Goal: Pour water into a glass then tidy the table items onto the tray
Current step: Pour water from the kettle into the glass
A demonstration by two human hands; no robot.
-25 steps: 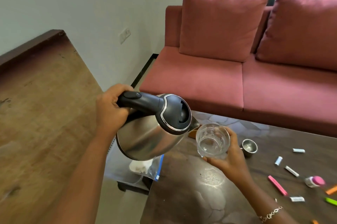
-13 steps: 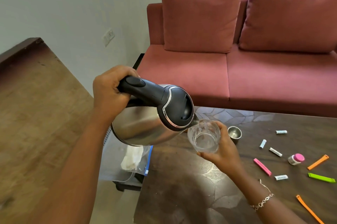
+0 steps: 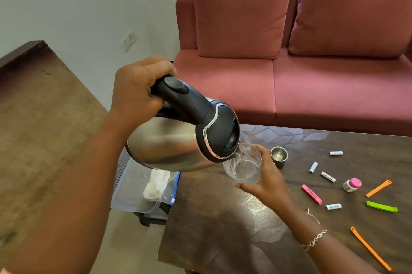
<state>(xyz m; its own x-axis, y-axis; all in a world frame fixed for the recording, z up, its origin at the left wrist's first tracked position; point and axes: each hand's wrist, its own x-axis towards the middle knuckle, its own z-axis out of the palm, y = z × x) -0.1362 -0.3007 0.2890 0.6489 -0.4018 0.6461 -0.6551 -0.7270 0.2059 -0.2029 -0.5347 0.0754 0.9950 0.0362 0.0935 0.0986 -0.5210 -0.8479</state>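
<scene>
Steel kettle (image 3: 169, 146) tilts, gripped by the left hand (image 3: 136, 93), while right hand (image 3: 269, 182) fingers (image 3: 266, 153) curl round the glass (image 3: 245, 166).

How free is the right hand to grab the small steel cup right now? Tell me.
Probably not yet. The right hand grips the glass under the spout of the tilted kettle, so it is occupied. The steel cup stands just beyond it, with nothing between them.

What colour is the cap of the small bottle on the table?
Pink. The cap shows best in the head view, the only one.
</scene>
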